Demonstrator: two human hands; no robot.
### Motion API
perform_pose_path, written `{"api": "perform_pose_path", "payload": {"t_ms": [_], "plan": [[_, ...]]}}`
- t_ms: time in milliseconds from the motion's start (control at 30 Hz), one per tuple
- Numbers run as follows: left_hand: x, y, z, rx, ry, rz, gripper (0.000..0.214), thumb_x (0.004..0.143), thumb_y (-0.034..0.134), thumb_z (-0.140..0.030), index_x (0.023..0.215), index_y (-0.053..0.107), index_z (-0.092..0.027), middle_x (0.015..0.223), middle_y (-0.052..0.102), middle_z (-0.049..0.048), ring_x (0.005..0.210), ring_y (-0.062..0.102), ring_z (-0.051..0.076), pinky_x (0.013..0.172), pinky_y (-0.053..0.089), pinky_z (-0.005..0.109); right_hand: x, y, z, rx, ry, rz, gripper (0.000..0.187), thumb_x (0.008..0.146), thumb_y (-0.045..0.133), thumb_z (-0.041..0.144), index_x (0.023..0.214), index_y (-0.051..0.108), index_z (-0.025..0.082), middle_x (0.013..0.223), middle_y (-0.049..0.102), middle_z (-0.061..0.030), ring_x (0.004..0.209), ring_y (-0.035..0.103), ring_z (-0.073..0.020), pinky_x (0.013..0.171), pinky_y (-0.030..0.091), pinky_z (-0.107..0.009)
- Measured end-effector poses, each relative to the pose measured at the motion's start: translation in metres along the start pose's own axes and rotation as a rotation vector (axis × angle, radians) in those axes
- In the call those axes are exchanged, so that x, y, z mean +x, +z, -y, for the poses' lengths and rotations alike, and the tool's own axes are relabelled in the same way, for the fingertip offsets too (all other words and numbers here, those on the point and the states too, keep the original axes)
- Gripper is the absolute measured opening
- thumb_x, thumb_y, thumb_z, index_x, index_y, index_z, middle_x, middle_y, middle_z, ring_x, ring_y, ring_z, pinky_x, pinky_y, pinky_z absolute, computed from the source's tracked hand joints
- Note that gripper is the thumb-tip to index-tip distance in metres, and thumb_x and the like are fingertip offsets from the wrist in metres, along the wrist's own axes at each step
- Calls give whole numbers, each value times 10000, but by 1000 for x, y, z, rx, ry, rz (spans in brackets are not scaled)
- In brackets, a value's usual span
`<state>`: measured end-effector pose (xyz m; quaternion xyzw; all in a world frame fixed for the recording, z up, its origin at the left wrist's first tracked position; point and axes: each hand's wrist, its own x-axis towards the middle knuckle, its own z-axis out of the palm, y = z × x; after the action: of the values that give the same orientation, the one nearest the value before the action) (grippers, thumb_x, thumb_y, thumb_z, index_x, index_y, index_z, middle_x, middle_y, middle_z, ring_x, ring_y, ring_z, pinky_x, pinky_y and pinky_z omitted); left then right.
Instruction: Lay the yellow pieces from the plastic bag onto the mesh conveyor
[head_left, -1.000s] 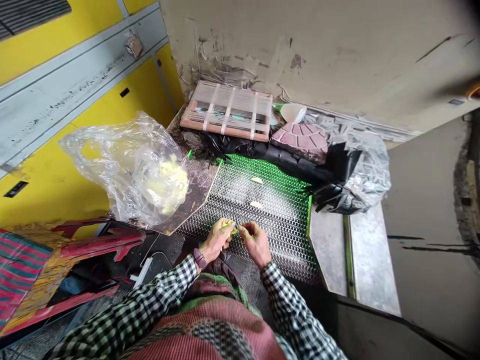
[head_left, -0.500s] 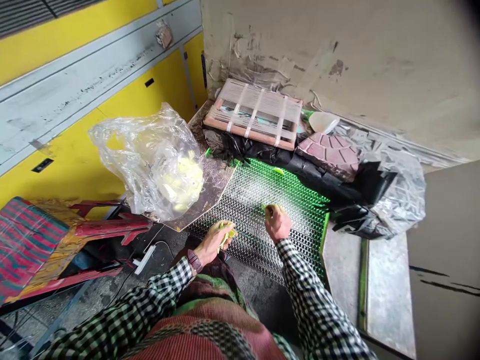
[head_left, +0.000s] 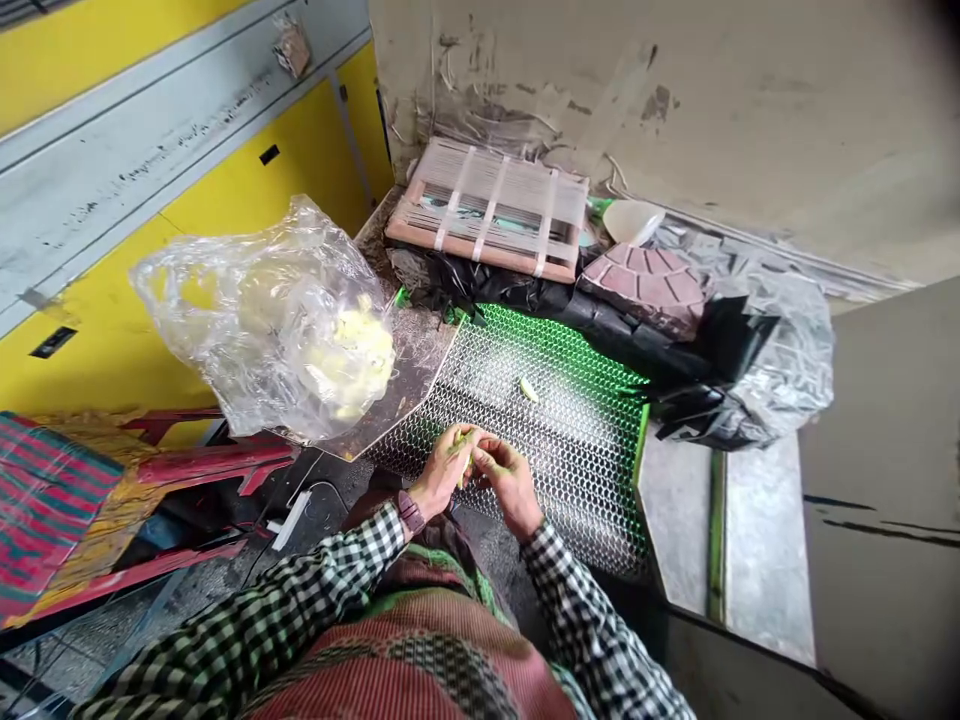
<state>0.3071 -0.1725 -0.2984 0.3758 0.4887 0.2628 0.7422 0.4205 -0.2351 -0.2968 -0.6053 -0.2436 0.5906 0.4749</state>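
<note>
My left hand (head_left: 444, 472) is closed around small yellow-green pieces (head_left: 465, 468) whose kind I cannot make out. Against its fingertips, my right hand (head_left: 514, 488) has thumb and fingers pinched together; whatever lies between them is hidden. Both hands are above the near edge of a metal mesh conveyor belt (head_left: 555, 450). One pale yellow-green piece (head_left: 529, 390) lies by itself on the belt, beyond the hands.
Left of the belt, a clear plastic bag (head_left: 247, 300) of yellowish pieces stands on a brown board (head_left: 420, 350). A strapped wooden frame (head_left: 487, 210), black plastic (head_left: 540, 300) and a pinkish slab (head_left: 645, 280) sit across the far end. Metal panels (head_left: 765, 560) flank the right.
My right hand has come back from over the belt to meet my left. A piece now shows on the belt near where it was; the earlier, farther piece is out of sight.
</note>
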Motion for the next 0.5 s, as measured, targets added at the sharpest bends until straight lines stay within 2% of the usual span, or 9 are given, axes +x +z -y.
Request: {"api": "perform_pose_path", "payload": {"t_ms": [133,267,367,500], "plan": [[2,3,-1,-124,-36,81,444,831,754,-544,1038,628,-172,929,712,38,484,447,55,386,330,191,2,1,-12,118,19,-99,459,745,833,556,948,628,200,792,701,-11,633,653,-166,544,520,-280],[3,2,3,-244,-72,132,452,803,787,-528,1018,663,-150,1211,728,107,479,425,21,387,325,185,4,-3,-12,168,125,-79,535,682,855,581,965,590,213,785,701,-6,606,649,-163,472,491,-252],[4,0,6,-291,-55,145,436,803,794,-518,1020,687,-155,1311,701,104,481,443,10,407,368,185,5,-8,-12,29,181,-48,541,703,778,655,937,579,209,750,691,-24,571,603,-158,448,454,-256],[6,-4,10,-267,-54,55,467,770,831,-507,1048,708,-152,1245,718,101,482,467,18,397,369,183,15,-21,-12,-233,71,-175,518,744,688,701,883,564,218,704,620,-3,556,538,-157,479,429,-280]]}}
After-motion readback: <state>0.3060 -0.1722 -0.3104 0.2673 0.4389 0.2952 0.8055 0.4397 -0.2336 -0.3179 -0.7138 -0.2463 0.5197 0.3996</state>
